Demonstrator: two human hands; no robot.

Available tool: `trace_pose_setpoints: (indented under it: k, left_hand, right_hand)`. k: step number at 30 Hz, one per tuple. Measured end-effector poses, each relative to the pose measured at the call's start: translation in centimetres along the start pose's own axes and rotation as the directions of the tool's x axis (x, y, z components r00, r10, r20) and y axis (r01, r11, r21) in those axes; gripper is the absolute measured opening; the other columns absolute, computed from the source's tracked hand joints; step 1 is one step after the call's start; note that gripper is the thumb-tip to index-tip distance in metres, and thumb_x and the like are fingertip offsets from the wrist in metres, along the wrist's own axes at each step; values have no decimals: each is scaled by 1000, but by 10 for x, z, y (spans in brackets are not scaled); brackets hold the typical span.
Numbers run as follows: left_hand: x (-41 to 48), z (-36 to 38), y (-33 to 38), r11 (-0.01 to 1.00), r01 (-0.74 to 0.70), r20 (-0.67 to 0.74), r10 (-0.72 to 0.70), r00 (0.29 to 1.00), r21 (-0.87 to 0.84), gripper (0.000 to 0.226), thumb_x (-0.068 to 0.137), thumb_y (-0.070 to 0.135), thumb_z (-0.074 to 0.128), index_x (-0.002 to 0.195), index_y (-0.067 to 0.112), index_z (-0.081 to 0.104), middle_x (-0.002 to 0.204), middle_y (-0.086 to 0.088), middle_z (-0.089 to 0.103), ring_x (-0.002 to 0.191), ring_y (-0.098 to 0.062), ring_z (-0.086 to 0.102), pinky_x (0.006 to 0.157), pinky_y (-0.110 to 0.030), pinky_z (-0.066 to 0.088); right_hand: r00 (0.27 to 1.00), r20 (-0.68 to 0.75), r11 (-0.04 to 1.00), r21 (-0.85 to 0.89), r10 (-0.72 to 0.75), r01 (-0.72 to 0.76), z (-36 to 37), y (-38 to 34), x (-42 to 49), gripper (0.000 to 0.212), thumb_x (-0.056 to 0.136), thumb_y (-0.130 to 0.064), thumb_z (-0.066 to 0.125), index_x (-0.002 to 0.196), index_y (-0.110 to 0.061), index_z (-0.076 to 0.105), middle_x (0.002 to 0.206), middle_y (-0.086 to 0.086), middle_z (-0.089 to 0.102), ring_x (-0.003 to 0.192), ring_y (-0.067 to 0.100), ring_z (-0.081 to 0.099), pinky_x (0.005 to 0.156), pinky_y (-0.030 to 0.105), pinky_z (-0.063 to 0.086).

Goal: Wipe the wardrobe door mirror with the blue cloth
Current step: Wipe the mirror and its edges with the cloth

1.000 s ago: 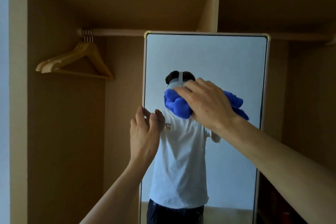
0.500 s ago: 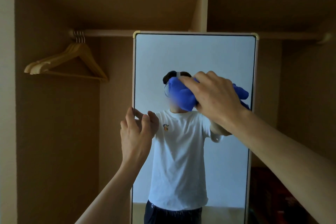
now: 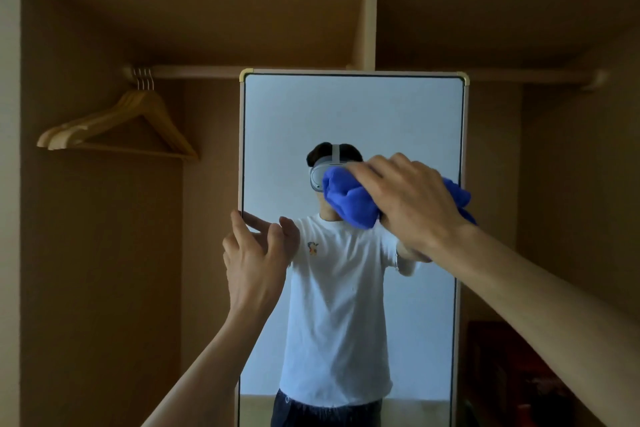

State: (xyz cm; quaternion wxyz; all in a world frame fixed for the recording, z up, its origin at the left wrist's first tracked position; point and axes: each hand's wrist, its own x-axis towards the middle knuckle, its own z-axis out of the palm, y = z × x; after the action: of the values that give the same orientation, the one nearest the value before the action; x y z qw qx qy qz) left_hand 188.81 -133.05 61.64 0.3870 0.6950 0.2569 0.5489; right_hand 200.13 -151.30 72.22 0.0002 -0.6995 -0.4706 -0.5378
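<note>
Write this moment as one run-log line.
right hand: grips crumpled blue cloth against tall framed wardrobe mirror | left hand: touches mirror's left edge

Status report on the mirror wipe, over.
Right hand grips blue cloth, pressed on mirror, right of centre. Left hand touches mirror's left edge. Nothing in the way.

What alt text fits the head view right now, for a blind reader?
The right hand presses a bunched blue cloth against the wardrobe mirror, near its right edge. The left hand rests on the mirror's left edge. Wooden hangers hang on a rail at left.
</note>
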Motion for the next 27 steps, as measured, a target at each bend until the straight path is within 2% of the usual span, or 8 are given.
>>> trace_pose_setpoints:
  k: [2,8,11,14,16,20,23,27]
  left_hand:
    - [0,-1,1,1000,0,6,0,1000,12,77,100,53,44,162,29,4,157,-8,28,141,-32,37,113,-56,39]
    - [-3,0,4,999,10,-2,-10,1000,37,77,101,51,44,162,28,3,160,-10,26,143,-34,35,114,-56,38]
    - [-4,1,5,999,7,-9,-7,1000,53,79,101,50,45,163,27,2,160,-12,26,144,-34,34,114,-57,37]
    - [-5,2,4,998,6,-12,-5,1000,68,79,101,50,45,163,27,2,160,-12,26,144,-35,34,114,-57,37]
    - [-6,2,5,997,5,-18,-4,1000,74,79,101,49,46,163,27,2,160,-12,26,144,-34,33,114,-56,37]
    - [-7,3,7,996,6,-31,-4,1000,92,78,101,48,46,163,26,2,161,-12,24,145,-34,32,113,-56,38]
    - [-9,2,8,995,6,-27,-3,1000,103,78,102,48,45,162,26,1,162,-12,23,146,-34,31,113,-57,38]
    - [-9,1,9,994,8,-19,-6,1000,110,79,102,50,45,162,27,0,162,-10,22,146,-34,32,113,-57,39]
  right_hand:
    - [999,-33,999,-8,36,-36,-9,13,9,45,93,-17,55,136,-22,42,117,0,58,102,25,55,81,43,51]
    - [991,-101,996,13,93,-93,-27,38,30,41,94,-21,56,135,-22,48,115,4,59,98,32,57,76,46,53]
    - [992,-99,997,11,80,-80,-21,36,24,39,92,-18,56,131,-22,50,110,3,58,95,30,56,70,43,51]
    - [997,-68,999,41,37,-34,-7,30,7,39,92,-14,52,131,-22,52,109,3,58,95,28,56,72,45,51]
    - [999,-49,999,38,18,-16,2,26,-9,42,93,-13,46,133,-24,51,111,1,58,96,26,56,72,45,52]
    - [999,8,999,26,-40,40,17,17,-41,58,86,-8,19,132,-23,50,115,-1,58,99,22,54,78,40,49]
    - [997,50,997,40,-60,58,20,18,-48,46,94,-11,33,136,-27,45,119,-3,56,103,20,52,86,38,47]
    - [1000,10,999,45,1,-2,3,30,-36,44,92,-13,51,134,-26,50,112,-1,58,94,24,56,71,39,50]
